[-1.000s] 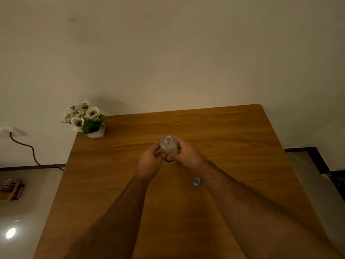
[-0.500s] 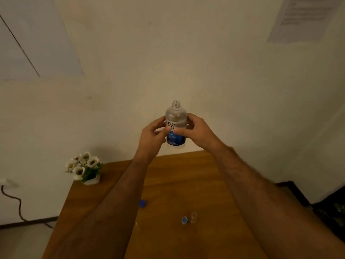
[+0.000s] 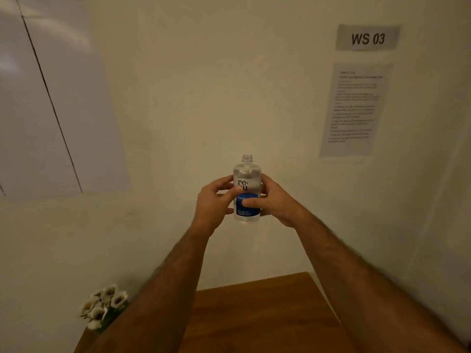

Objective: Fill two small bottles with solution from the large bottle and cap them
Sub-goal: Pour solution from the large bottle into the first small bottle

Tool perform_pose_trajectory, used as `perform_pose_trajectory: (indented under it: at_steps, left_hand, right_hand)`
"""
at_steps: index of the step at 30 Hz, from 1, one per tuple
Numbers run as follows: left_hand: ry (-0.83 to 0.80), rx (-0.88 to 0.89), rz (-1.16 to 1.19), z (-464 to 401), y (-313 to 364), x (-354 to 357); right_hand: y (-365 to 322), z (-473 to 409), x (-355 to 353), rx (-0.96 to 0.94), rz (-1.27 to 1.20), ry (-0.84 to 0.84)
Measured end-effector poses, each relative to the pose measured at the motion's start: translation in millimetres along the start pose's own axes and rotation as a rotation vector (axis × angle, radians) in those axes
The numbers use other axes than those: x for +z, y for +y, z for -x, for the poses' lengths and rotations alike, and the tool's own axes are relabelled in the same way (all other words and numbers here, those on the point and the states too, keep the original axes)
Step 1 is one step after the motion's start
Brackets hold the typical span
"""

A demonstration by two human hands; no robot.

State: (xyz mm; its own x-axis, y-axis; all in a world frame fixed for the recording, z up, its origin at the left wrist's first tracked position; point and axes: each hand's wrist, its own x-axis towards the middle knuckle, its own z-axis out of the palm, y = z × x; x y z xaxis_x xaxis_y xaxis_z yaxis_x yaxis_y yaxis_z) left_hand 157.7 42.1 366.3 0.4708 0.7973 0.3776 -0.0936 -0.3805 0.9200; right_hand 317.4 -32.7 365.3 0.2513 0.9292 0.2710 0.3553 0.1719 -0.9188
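The large clear bottle (image 3: 246, 174) with a blue and white label is upright in the air in front of the wall, well above the table. Its neck is open, with no cap on it. My left hand (image 3: 212, 203) grips its left side, thumb across the label. My right hand (image 3: 274, 200) grips its right side, thumb on the blue part of the label. The small bottles and the caps are out of view below the frame.
Only the far part of the wooden table (image 3: 267, 314) shows at the bottom. A small pot of white flowers (image 3: 103, 305) stands at its back left corner. On the wall hang a "WS 03" sign (image 3: 367, 38) and a printed sheet (image 3: 354, 108).
Both hands have lifted the large bottle from the table up to chest height, and the view has tilted upward, so the small bottles and blue caps have dropped out of view.
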Motion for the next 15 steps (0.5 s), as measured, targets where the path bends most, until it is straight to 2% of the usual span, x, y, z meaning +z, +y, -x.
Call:
perform_pose_trajectory:
  at_steps: [8,15]
  left_hand:
    - [-0.004,0.016,0.037,3,-2,13]
    - [-0.023,-0.194,-0.064,44,-84,31]
  right_hand:
    - [1,5,-10,-0.057,-0.002,0.121]
    - [33,28,-11,0.024,0.002,0.162]
